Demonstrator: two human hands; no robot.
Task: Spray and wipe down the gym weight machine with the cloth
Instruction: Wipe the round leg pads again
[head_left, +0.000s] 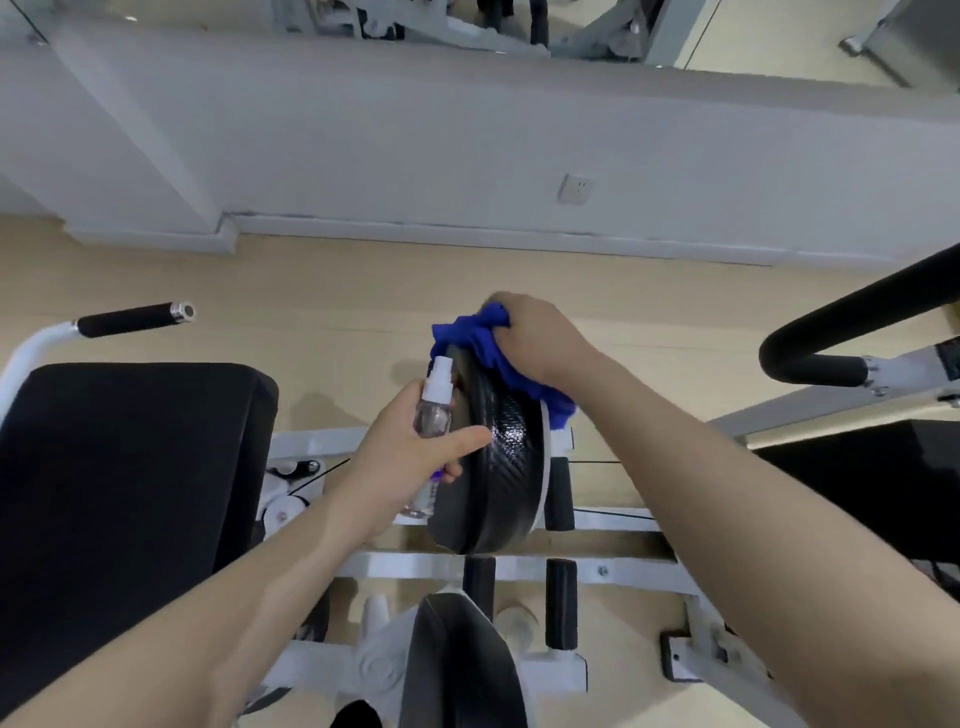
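**Grip and position record, cloth on round pad**

Cloth (491, 345), blue and bunched, is gripped in your right hand (540, 340), fingers curled over it, pressing it onto the upper far edge of the black round pad (506, 467). Part of the cloth hangs down the pad's right side. Your left hand (410, 457) is wrapped around a small clear spray bottle (434, 410); thumb lies across its front, white nozzle up, just beside the pad's left face. Pad surface looks glossy near the thumb. Pad stands on edge above the white frame (623, 571) of the machine. Black seat cushion (130, 467) lies to your left, with a black-gripped handle (132, 319) beyond it. Curved black bar (857, 322) sits at right. Wall socket (575, 188) is on the far wall.
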